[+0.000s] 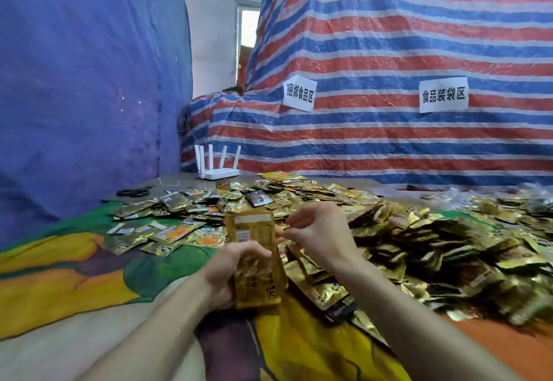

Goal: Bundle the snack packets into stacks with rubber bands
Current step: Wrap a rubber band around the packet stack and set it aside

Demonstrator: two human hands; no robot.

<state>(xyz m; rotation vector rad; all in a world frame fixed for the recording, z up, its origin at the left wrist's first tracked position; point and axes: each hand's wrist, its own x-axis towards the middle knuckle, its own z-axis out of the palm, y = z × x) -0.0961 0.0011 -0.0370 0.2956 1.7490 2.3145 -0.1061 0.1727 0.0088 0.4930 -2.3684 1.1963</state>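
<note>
My left hand grips a tall stack of gold snack packets, held upright in front of me with its printed back toward the camera. My right hand hovers just right of the stack's upper half, fingers curled as if pinching something thin; whether a rubber band is between them I cannot tell. A big heap of loose gold packets covers the table to the right and behind the hands.
A colourful cloth covers the table. Scattered packets lie at the left. A white router and black scissors sit at the back left. A striped tarp with paper signs rises behind.
</note>
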